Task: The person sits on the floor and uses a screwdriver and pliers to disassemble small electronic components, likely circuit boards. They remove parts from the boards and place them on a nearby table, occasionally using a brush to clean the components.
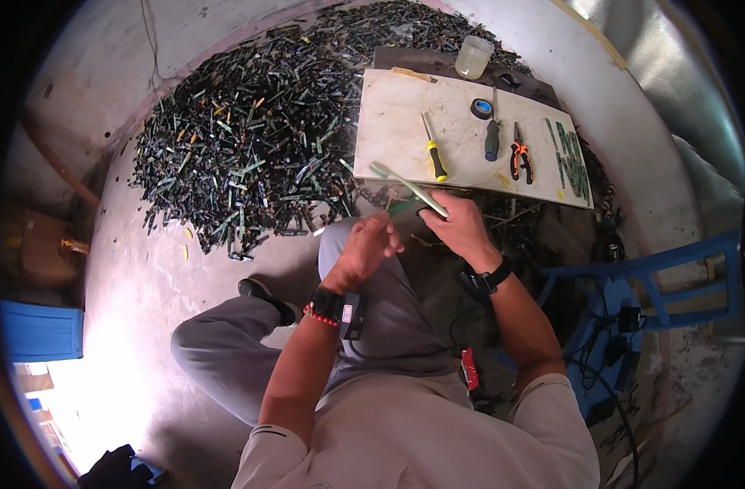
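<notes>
Beige cloth shirt lies nearest; the right hand pinches a slim, pale-green stick; the left hand curls, its grip's hold impossible to tell.

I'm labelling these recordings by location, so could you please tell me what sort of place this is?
Probably a makeshift workshop: a big heap of thin strips lies on the floor, and a yellow screwdriver and orange pliers lie on a pale board.
</notes>
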`<state>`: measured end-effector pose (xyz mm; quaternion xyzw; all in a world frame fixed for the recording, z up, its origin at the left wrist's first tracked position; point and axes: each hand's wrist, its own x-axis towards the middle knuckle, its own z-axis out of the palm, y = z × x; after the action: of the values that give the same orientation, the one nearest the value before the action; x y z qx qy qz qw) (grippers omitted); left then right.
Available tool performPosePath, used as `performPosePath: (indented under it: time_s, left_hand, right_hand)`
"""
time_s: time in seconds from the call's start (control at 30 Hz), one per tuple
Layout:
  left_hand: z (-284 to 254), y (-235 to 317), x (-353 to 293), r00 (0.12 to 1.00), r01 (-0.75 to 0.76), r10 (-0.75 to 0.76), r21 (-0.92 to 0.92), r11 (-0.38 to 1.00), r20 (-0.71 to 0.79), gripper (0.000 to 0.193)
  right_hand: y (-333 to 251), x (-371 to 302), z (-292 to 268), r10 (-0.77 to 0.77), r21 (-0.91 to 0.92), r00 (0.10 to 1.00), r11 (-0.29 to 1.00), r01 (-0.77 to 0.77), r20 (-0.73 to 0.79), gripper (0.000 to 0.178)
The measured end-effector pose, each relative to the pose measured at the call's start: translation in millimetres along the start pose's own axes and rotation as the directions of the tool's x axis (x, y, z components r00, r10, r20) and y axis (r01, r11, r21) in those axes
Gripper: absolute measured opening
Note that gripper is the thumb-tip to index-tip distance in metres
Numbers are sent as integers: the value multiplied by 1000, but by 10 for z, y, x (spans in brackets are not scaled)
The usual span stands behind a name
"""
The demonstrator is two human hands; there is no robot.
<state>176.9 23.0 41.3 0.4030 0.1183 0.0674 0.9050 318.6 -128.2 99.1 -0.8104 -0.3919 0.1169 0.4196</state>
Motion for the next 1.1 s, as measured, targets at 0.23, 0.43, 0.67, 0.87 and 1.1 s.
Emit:
performPosePath:
  time_s: [0.23, 0.43, 0.67, 0.87, 1.1]
  left_hand:
    - [26, 38, -41, 998, 36, -36, 2, 999, 50, 35]
    - [37, 54, -2, 994, 109, -108, -25, 994, 27, 33]
    - [32, 69, -36, 997, 61, -57, -112, 992, 43, 35]
    - [110, 103, -35, 995, 99, -98, -78, 992, 14, 35]
    - [177, 83, 3, 991, 134, -133, -84, 987, 16, 36]
  right_hand:
    - [93, -44, 171, -208, -103, 967, 976, 194, -146, 17]
    - [173, -129, 145, -185, -97, 973, 980, 173, -137, 13]
    - [309, -304, -195, 137, 148, 920, 985, -87, -367, 14]
    - [925, -66, -1250, 475, 470, 698, 855, -221, -536, 18]
    - [2240, 241, -2207, 385, 207, 611, 916, -344, -692, 26]
